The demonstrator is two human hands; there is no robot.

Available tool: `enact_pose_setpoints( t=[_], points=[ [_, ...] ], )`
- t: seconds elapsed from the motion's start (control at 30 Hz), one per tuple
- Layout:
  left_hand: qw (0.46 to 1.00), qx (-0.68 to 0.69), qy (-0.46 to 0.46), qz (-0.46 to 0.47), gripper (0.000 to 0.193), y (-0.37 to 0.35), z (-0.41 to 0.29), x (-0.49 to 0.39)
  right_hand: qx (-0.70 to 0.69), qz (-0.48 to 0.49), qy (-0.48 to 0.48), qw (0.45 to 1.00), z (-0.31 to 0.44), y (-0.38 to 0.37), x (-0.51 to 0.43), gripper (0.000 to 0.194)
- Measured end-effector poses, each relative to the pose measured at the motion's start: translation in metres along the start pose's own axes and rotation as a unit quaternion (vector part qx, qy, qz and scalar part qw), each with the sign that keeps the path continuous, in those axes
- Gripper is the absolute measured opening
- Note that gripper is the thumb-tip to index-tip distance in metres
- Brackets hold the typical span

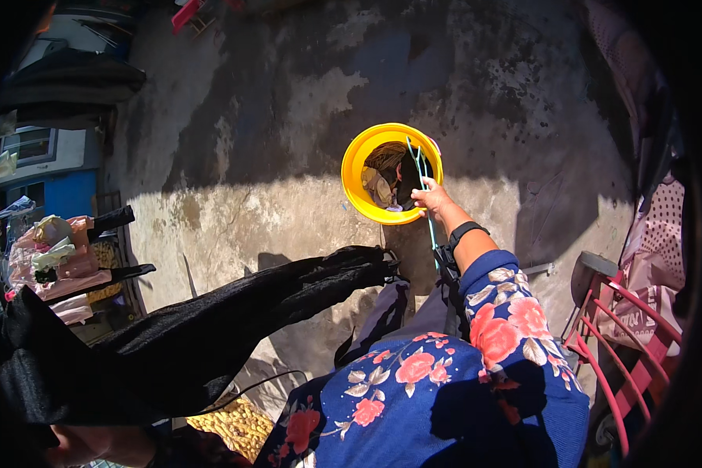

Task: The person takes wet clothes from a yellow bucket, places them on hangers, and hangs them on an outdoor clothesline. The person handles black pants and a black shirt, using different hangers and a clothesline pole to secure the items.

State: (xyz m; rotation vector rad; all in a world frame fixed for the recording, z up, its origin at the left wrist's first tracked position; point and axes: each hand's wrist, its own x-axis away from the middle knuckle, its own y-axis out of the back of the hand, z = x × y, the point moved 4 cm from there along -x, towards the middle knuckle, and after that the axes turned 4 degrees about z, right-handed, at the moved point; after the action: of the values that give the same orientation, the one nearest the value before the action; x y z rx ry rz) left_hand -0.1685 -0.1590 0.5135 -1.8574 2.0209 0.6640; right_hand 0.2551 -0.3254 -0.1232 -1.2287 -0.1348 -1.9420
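Observation:
My right hand (433,198) grips a light-blue clothes hanger (433,237) over the edge of a yellow bucket (355,196). Inside the bucket lie a black cloth (408,178), a pale beige cloth (376,186) and a brown strand-like bundle (388,154). A long black garment (257,304), apparently trousers, stretches across the left side, its lower end close to my feet. My left hand (96,441) is at the lower left rim beside this garment. Its fingers are hidden in dark shadow, so its grip does not show.
Red metal bars (632,351) of a chair or cart stand at right, beside a pinkish bag (643,313) bearing writing. Peanut-like pods (234,424) lie at lower left. Pink and pale clothes (58,251) hang farther left. Concrete ground (257,210) surrounds the bucket, part sunlit, part dark.

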Motion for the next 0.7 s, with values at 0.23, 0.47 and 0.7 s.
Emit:
enact_pose_setpoints(
  t=[0.23, 0.47, 0.7],
  points=[
    [1.000, -0.002, 0.027, -0.005, 0.045, -0.005, 0.009, 0.017, 0.249, -0.220, -0.034, 0.943, -0.024, 0.035, -0.013, 0.035],
    [1.000, -0.014, 0.017, 0.006, 0.046, -0.017, -0.010, -0.003, 0.030, -0.067, 0.032, 0.997, 0.002, -0.005, -0.033, 0.047],
    [1.000, -0.010, 0.001, 0.005, 0.046, -0.025, -0.017, -0.034, 0.335, -0.226, 0.002, 0.915, 0.009, 0.028, -0.004, 0.056]
  ],
)
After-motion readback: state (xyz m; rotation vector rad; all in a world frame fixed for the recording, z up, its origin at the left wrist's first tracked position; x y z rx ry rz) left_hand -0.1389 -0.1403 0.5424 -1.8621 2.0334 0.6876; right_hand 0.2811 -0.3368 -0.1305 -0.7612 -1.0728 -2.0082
